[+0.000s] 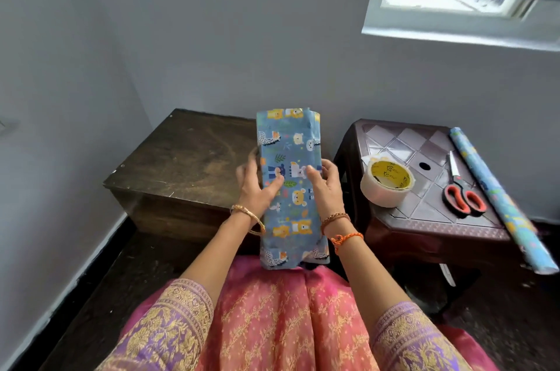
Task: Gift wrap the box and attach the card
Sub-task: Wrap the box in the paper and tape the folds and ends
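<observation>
Now holding the wrapped box upright over my lap, both hands on it.

My left hand grips its left edge, thumb across the front, fingers blurred behind; my right hand clasps the right edge. On the stool to my right lie a tape roll, scissors and a paper roll. A wooden box sits behind.

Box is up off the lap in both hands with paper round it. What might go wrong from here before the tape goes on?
1. Both hands, left hand and right hand, grip the wrapped box; freeing one for the tape roll on the stool may let the paper spring open.
2. The loose paper ends may crumple or tear.
3. The paper roll overhangs the stool's edge; a bump may knock it off.
</observation>
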Demonstrator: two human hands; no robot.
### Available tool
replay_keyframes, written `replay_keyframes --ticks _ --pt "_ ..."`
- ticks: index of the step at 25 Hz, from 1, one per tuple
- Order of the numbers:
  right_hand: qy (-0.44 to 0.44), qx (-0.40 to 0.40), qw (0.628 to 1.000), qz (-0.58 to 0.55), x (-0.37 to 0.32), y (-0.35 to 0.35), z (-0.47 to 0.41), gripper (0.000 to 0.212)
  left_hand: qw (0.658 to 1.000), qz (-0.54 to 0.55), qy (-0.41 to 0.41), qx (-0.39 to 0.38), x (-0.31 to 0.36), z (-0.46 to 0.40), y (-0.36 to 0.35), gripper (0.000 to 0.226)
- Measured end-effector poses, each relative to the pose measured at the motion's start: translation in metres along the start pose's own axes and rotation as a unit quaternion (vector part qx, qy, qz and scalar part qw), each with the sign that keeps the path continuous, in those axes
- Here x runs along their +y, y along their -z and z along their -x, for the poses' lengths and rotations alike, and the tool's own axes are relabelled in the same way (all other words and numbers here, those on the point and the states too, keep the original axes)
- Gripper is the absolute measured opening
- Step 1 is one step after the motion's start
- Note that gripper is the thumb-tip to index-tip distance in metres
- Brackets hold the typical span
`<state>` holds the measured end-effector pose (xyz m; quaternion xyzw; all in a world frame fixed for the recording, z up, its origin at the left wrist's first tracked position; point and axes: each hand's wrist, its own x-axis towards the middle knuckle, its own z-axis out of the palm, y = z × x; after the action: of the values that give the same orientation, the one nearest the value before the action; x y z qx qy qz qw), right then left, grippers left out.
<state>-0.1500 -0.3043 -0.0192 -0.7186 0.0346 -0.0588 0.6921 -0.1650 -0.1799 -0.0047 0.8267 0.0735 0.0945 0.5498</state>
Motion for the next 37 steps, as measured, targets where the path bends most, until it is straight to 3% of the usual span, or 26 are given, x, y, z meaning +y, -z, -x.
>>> replay_keyframes --ticks 7,11,17,22,27,33,37 --pt "0.143 0.0 0.99 -0.015 -0.048 0.01 0.019 0.047 0.984 0.044 -0.166 0.054 0.038 0.016 0.021 0.111" --pt "0.196 -0.006 0.981 -0.001 -0.054 0.013 0.025 0.067 0.973 0.076 -0.218 0.027 0.035 0.019 0.032 0.105" --pt "0.237 -0.012 0.971 0.036 -0.047 0.02 0.023 0.068 0.952 0.128 -0.276 -0.013 0.029 0.015 0.033 0.096" --pt "0.35 0.041 0.935 0.037 -0.052 0.017 0.036 0.066 0.926 0.087 -0.363 0.059 0.026 0.019 0.033 0.084" --pt "0.41 0.081 0.908 0.01 -0.068 0.019 0.036 0.073 0.858 -0.026 -0.475 0.194 0.044 0.021 0.03 0.082" --pt "0.44 0.105 0.889 0.064 -0.108 0.047 0.019 0.083 0.863 0.127 -0.487 0.041 0.091 0.011 0.036 0.085" --pt "0.483 0.107 0.865 0.078 -0.124 0.052 0.014 0.068 0.847 0.128 -0.514 0.043 0.106 0.002 0.042 0.077"
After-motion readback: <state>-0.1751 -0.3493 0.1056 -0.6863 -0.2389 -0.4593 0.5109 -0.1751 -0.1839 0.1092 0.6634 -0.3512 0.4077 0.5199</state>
